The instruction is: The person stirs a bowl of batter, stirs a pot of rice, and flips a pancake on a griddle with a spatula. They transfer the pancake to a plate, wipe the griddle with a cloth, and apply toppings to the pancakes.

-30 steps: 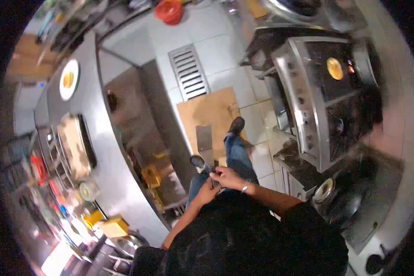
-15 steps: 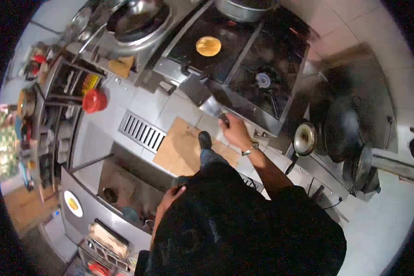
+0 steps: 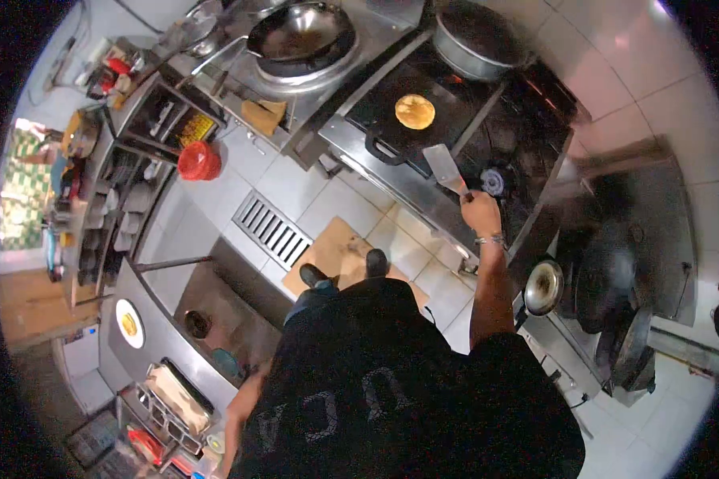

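My right hand (image 3: pixel 481 214) is closed round the handle of a metal spatula (image 3: pixel 444 168), whose flat blade hangs over the front of the stove. A round, golden flatbread (image 3: pixel 415 112) lies on a black griddle (image 3: pixel 375 114), a short way beyond the blade and apart from it. The griddle's looped handle (image 3: pixel 383 152) points toward me. At my left side, my left hand (image 3: pixel 256 374) is partly visible near a teal bowl (image 3: pixel 227 363) on the counter. Its fingers are too blurred and covered to make out.
Right of the griddle is a burner (image 3: pixel 493 182), with a large round pot (image 3: pixel 475 44) behind. A wok (image 3: pixel 302 33) and a folded tan cloth (image 3: pixel 264 116) are at the back left. Pans (image 3: pixel 543 287) hang right. A plate with food (image 3: pixel 130 323) stands on the left counter.
My right hand has carried the spatula forward from the stove's front edge to above it. My left hand has gone from beside my body out toward the left counter. My view has shifted.
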A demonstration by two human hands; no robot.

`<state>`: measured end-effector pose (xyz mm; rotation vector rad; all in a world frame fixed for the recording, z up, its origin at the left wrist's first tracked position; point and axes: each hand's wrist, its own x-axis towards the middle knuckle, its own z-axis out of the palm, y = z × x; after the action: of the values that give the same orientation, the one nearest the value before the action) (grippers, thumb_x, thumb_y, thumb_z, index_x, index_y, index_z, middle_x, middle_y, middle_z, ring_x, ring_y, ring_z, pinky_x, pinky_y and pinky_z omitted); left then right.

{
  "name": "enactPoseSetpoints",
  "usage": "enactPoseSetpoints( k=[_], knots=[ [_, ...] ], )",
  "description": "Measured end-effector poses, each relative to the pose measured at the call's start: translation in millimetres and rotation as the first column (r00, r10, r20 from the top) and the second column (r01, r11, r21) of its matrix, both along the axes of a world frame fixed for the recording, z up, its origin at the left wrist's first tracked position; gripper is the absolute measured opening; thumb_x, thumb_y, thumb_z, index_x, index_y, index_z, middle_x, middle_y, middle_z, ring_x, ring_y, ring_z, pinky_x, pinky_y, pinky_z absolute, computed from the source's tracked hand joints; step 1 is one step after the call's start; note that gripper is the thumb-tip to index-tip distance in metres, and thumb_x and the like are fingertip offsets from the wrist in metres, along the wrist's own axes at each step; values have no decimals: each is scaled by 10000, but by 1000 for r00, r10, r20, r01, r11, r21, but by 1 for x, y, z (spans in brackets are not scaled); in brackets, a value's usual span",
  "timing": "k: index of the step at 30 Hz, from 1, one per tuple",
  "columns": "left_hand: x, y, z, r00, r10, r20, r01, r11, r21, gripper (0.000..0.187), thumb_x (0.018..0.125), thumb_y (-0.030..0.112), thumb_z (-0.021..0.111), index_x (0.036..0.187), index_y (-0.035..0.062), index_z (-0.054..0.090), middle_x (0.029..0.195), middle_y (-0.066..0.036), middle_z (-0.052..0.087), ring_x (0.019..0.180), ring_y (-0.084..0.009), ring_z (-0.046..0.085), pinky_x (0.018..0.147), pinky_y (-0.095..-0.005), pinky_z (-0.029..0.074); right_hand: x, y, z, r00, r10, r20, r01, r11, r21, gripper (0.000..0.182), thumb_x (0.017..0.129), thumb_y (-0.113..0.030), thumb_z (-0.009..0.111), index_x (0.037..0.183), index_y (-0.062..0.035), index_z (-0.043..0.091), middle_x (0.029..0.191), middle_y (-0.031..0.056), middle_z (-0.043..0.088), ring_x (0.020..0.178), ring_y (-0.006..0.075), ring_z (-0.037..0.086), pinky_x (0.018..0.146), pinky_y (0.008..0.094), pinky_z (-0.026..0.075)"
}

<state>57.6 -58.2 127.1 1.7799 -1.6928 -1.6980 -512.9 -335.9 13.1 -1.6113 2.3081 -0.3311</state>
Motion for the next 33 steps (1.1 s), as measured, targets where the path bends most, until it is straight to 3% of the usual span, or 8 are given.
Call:
enactPoseSetpoints(
  k=[9, 11, 15, 17, 22, 24, 31, 33],
  knots=[
    [25, 82, 13, 965, -23, 261, 18, 1000, 22, 481, 831, 95, 498, 1293, -26, 439, 1295, -223, 473, 1212, -327, 457, 1011, -369, 348, 21, -52, 11, 989, 88, -119, -80, 995, 65, 334, 821, -289, 523, 843, 10, 670, 892, 243, 642, 832, 416, 623, 776, 483, 504],
    [24, 93, 11, 948, -64, 313, 67, 998, 2, 484, 833, 95, 495, 1298, -24, 434, 1306, -220, 461, 1220, -328, 447, 1017, -372, 343, 21, -63, 5, 999, -19, -45, 23, 996, 87, 320, 821, -286, 561, 863, 12, 669, 898, 264, 622, 874, 429, 601, 779, 484, 485],
    [22, 106, 8, 881, -176, 438, 219, 975, -49, 490, 836, 95, 487, 1309, -20, 424, 1328, -213, 436, 1237, -329, 426, 1028, -378, 334, 9, -77, -27, 987, 98, -126, -92, 994, 52, 337, 833, -300, 548, 868, 12, 669, 904, 272, 618, 877, 427, 601, 780, 484, 484],
    [19, 110, 6, 817, -238, 525, 321, 945, -70, 494, 838, 95, 483, 1314, -18, 419, 1339, -210, 424, 1245, -330, 416, 1034, -381, 329, 8, -77, -27, 978, 145, -148, -146, 989, 4, 407, 841, -333, 507, 765, 38, 656, 865, 279, 630, 805, 444, 620, 746, 500, 504],
    [11, 106, -6, 523, -357, 774, 628, 775, -67, 502, 842, 95, 474, 1328, -13, 407, 1367, -202, 393, 1266, -333, 390, 1048, -389, 316, 10, -84, -26, 968, 157, -195, -148, 987, 59, 371, 828, -319, 544, 793, 32, 659, 880, 283, 627, 840, 439, 614, 763, 499, 496],
    [7, 103, -12, 350, -365, 863, 740, 673, -16, 505, 844, 95, 470, 1333, -11, 402, 1378, -198, 381, 1274, -334, 380, 1053, -392, 311, 14, -101, -27, 978, 198, -61, -193, 978, 77, 348, 819, -318, 564, 824, 15, 667, 896, 279, 625, 867, 429, 611, 779, 498, 491],
    [-5, 89, -32, -145, -201, 969, 900, 379, 213, 517, 850, 96, 457, 1352, -4, 384, 1416, -187, 338, 1303, -337, 344, 1073, -403, 294, 5, -132, -68, 996, -2, 84, 1, 1000, 16, 339, 808, -339, 579, 809, -13, 675, 839, 257, 631, 840, 421, 613, 759, 496, 494],
    [-8, 91, -49, -240, -131, 962, 905, 329, 270, 520, 851, 96, 453, 1357, -2, 379, 1427, -184, 325, 1312, -338, 334, 1079, -407, 289, -2, -142, -79, 994, 74, 74, -79, 995, 56, 313, 843, -293, 566, 945, -14, 665, 707, 128, 627, 558, 230, 573, 528, 362, 466]
  ],
)
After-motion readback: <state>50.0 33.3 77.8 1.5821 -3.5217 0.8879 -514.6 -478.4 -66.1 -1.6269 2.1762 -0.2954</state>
